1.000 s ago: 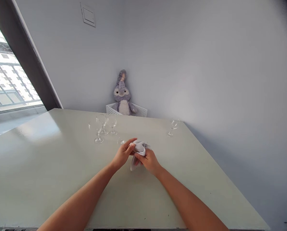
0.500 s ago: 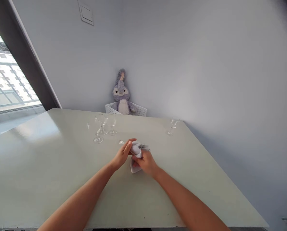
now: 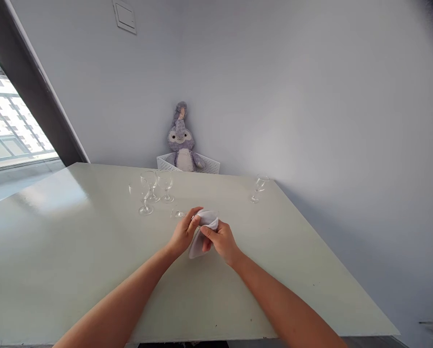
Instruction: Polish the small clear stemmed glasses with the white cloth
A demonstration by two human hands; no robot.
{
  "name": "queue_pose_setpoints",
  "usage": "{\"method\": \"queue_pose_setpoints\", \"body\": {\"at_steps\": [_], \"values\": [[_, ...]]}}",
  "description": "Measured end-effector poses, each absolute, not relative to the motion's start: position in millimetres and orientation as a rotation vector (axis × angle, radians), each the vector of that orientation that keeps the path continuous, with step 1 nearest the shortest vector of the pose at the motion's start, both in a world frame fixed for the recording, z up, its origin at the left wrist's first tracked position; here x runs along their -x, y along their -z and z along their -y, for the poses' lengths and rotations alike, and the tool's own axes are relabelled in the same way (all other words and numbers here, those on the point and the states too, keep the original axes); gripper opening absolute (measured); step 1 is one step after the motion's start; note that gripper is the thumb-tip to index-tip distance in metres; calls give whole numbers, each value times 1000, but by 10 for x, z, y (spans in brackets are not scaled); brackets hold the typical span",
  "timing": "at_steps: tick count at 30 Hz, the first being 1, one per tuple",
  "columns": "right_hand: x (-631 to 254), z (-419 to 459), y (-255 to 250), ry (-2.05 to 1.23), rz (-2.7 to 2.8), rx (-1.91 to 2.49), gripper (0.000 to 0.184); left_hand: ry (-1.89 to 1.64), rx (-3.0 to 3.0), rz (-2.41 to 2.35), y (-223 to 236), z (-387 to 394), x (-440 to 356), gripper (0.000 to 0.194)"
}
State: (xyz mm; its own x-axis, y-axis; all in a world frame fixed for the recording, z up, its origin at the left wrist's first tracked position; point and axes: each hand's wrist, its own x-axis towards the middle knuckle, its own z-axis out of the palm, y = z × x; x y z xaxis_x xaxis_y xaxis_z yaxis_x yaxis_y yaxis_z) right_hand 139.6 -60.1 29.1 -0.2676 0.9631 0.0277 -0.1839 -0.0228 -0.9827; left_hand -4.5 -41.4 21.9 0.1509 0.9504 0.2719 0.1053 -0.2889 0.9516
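Observation:
In front of me, my left hand [image 3: 182, 234] is closed around a wine glass [image 3: 178, 213]; its clear foot and stem poke out left of my fingers. The rest of that glass is hidden by my hand and a white cloth [image 3: 208, 218]. My right hand [image 3: 222, 240] grips this cloth, its thumb pressing on the bunched part. A loose flap of the cloth hangs below, between my two hands, over the table.
Three stemmed glasses [image 3: 145, 210] stand close together on the pale table [image 3: 93, 251], left of my hands. Another glass [image 3: 261, 182] is near the far right edge. Behind the table, a plush toy [image 3: 183, 145] sits in a white perforated basket [image 3: 212, 166] against the wall.
My right hand has turned, and the cloth is now bunched differently over the glass. The hanging flap has swung left. More of the glass's foot shows left of my left hand.

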Motion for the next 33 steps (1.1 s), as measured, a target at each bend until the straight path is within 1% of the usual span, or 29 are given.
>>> {"method": "queue_pose_setpoints", "body": {"at_steps": [2, 4, 6, 7, 9, 12, 14, 15, 17, 19, 21, 24, 28, 33], "values": [[-1401, 554, -275, -1624, 1078, 854, 25, -1323, -1618, -1018, -216, 421, 27, 34], [-1412, 510, -263, -1741, 912, 777, 30, -1354, -1634, -924, -234, 429, 14, 36], [-1415, 501, -258, -1783, 892, 750, 34, -1342, -1612, -876, -264, 432, 16, 36], [-1411, 512, -254, -1768, 955, 760, 33, -1327, -1587, -892, -277, 430, 23, 36], [-1394, 552, -237, -1666, 1181, 816, 26, -1279, -1533, -957, -288, 419, 40, 39], [-1375, 589, -187, -1340, 1515, 941, 19, -1155, -1490, -1004, -250, 387, 66, 49], [-1388, 561, -161, -1205, 1576, 1043, 18, -1076, -1581, -1096, -207, 366, 85, 51], [-1404, 531, -157, -1214, 1545, 1098, 19, -1051, -1694, -1192, -191, 357, 97, 49], [-1452, 457, -173, -1327, 1390, 1179, 21, -1050, -2039, -1411, -186, 345, 128, 41], [-1510, 386, -208, -1467, 1218, 1173, 26, -1111, -2429, -1532, -222, 339, 163, 33], [-1567, 337, -237, -1597, 1130, 1091, 30, -1153, -2722, -1506, -277, 337, 194, 33], [-1644, 310, -256, -1745, 1124, 972, 30, -1044, -2895, -1443, -324, 327, 229, 36], [-1778, 309, -316, -1697, 1417, 954, 28, -917, -2788, -1444, -289, 299, 246, 31], [-2000, 273, -470, -1436, 1920, 989, 17, -731, -2284, -1400, -284, 300, 206, 34]]}}
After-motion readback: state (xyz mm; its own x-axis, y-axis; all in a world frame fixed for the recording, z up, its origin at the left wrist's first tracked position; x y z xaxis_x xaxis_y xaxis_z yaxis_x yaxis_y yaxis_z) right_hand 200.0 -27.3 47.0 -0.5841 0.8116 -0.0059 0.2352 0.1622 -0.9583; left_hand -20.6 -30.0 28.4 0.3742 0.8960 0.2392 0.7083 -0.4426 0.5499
